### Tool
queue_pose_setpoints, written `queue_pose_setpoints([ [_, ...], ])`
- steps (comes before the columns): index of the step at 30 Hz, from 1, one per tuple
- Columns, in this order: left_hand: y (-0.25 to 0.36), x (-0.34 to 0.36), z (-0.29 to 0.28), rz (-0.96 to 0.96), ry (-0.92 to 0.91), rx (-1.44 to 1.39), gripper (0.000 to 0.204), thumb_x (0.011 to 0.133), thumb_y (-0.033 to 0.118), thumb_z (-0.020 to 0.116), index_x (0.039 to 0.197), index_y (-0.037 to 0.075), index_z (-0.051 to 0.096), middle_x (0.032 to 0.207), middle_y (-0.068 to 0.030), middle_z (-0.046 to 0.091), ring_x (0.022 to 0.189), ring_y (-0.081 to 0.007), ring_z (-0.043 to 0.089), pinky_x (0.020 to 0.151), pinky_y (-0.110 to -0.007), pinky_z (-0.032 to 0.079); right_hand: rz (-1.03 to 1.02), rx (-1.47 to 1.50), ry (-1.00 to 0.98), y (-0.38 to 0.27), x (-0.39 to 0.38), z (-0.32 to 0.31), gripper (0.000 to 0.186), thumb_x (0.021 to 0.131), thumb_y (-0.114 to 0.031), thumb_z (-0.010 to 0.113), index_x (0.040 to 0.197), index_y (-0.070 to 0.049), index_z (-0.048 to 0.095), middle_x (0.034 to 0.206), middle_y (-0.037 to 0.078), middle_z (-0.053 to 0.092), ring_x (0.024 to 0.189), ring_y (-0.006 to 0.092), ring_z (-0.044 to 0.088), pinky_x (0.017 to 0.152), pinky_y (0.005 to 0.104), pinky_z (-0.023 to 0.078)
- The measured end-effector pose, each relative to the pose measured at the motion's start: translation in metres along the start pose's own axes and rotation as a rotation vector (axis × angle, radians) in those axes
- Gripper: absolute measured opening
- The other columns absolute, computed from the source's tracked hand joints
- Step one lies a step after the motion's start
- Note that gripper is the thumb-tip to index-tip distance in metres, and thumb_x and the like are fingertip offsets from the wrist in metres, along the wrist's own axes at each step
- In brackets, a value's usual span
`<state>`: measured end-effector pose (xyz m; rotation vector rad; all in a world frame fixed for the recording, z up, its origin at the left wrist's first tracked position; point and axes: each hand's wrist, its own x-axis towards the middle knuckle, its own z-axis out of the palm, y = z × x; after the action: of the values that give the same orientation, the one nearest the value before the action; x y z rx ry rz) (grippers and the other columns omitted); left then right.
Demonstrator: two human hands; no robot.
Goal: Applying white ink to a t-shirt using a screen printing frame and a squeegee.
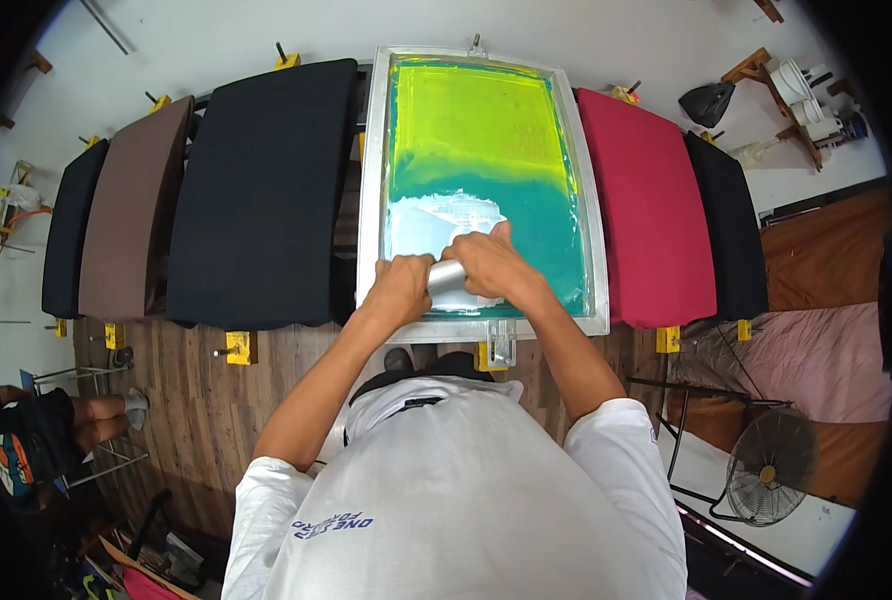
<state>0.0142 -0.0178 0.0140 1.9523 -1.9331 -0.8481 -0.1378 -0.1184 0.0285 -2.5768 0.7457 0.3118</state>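
Observation:
My left hand (399, 288) and my right hand (487, 262) grip a silver squeegee (447, 274) over the lower part of a screen (526, 230) in an aluminium frame (591, 220). The mesh is yellow-green at the top and teal lower down, with a patch of white ink (421, 223) at lower left around and beyond the squeegee. The squeegee's blade is mostly hidden by my hands. A metal clamp (502, 343) sits on the near edge of the frame, above a yellow bracket.
Fabric-covered boards stand either side: black (256, 195), brown (131, 215) and red (646, 205). A person (86, 410) is at lower left beside a metal stand. A fan (766, 470) stands at lower right. A wooden wall shelf (756, 70) holds containers at upper right.

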Motion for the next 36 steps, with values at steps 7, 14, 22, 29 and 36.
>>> queue_pose_setpoints([
  [7,-0.033,0.047,0.001,0.26,0.14,-0.111,0.055,0.068,-0.015,0.056,0.119,0.003,0.063,0.122,-0.0167,0.063,0.117,-0.0336,0.056,0.102,-0.044,0.036,0.163,-0.224,0.31,0.003,0.009,0.012,0.039,0.069,-0.002,0.068,0.108,-0.007,0.069,0.103,0.012,0.063,0.099,0.0297,0.06,0.087,0.0501,0.034],
  [14,-0.054,-0.007,0.04,0.196,0.218,-0.054,0.071,0.064,-0.016,0.066,0.131,0.003,0.053,0.144,-0.0124,0.049,0.133,-0.0275,0.046,0.105,-0.048,0.032,0.11,-0.402,0.51,-0.039,0.011,0.069,0.028,0.084,-0.014,0.056,0.108,-0.003,0.066,0.098,0.01,0.06,0.1,0.0243,0.055,0.095,0.0483,0.036],
  [22,-0.025,-0.008,0.019,0.089,0.232,0.081,0.06,0.069,-0.014,0.062,0.127,0.001,0.058,0.133,-0.0172,0.057,0.123,-0.03,0.053,0.101,-0.05,0.034,-0.047,-0.175,0.421,-0.011,0.007,0.045,0.036,0.079,-0.002,0.061,0.114,-0.01,0.065,0.107,0.008,0.058,0.106,0.023,0.054,0.088,0.0481,0.03],
  [29,-0.034,0.04,0.033,0.091,0.391,0.126,0.047,0.079,-0.012,0.052,0.123,0.001,0.061,0.125,-0.0178,0.061,0.114,-0.0309,0.059,0.099,-0.05,0.037,-0.068,-0.177,0.454,0.029,0.034,0.04,0.028,0.08,-0.001,0.06,0.104,-0.013,0.066,0.107,0.008,0.059,0.102,0.024,0.056,0.086,0.0495,0.032],
  [36,-0.03,0.09,-0.004,0.115,0.092,0.084,0.043,0.073,-0.011,0.058,0.108,0.01,0.071,0.095,-0.0143,0.072,0.096,-0.0347,0.067,0.088,-0.051,0.042,0.164,-0.055,0.271,0.048,0.041,0.004,0.034,0.07,-0.002,0.071,0.101,-0.014,0.071,0.102,0.009,0.066,0.101,0.0295,0.062,0.078,0.0528,0.038],
])
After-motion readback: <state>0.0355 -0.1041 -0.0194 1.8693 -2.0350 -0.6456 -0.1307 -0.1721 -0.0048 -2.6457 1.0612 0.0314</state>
